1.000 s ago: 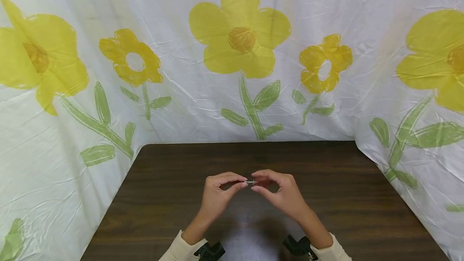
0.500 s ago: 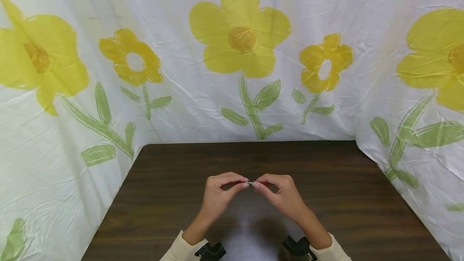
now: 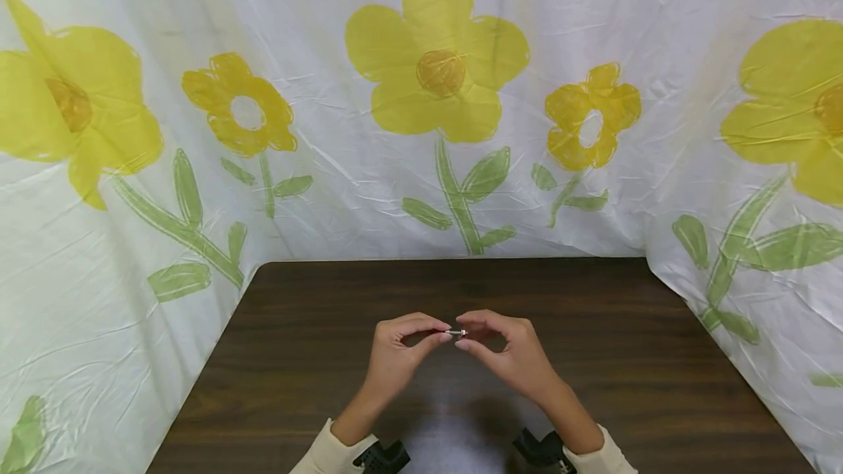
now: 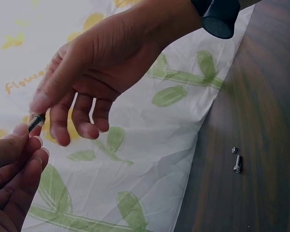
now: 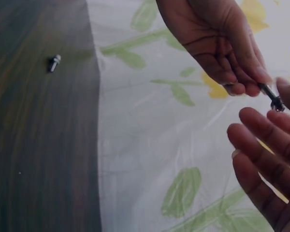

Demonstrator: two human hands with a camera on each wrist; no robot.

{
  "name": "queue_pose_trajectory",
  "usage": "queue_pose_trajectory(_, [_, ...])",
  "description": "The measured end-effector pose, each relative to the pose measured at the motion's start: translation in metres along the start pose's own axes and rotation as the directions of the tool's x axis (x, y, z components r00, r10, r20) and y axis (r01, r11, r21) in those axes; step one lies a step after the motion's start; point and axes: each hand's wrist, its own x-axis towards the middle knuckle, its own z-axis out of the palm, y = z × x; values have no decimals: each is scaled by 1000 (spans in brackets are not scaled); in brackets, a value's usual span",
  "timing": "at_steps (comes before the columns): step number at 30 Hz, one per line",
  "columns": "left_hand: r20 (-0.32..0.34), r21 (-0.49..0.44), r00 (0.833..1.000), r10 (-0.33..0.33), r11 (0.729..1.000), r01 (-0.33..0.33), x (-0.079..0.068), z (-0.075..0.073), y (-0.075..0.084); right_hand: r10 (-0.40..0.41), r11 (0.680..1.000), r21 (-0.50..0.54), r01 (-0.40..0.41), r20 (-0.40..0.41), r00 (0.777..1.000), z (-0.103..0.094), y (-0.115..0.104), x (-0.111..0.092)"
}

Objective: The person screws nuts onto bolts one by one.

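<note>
Metal bolt | left hand: fingers pinching one end | right hand: fingers parted around the other

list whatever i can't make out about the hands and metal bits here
Bolt: right wrist view, one end hidden in the grip of the left hand.
Its thread: head view, too small to make out.
Right hand: right wrist view, cut off by the right edge.
Loose hardware on the table: right wrist view, too blurred to tell pieces apart.
</note>
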Motion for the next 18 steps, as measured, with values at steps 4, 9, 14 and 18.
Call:
queue_pose_trajectory(4, [1, -6, 1000, -3, 1000, 3, 0, -1, -1, -25, 1000, 6, 25, -1, 1000, -1, 0, 1])
queue_pose_trajectory(9, [8, -26, 1000, -6, 1000, 6, -1, -2, -2, -44, 999, 30, 44, -17, 999, -1, -2, 1])
queue_pose_trajectory(14, [13, -34, 1000, -10, 999, 10, -1, -1, -1, -19, 999, 42, 19, 5, 1000, -2, -2, 0])
queue_pose_trajectory(18, [21, -41, 1000, 1, 999, 0, -1, 0, -1, 3, 999, 35, -4, 26, 1000, -3, -2, 0])
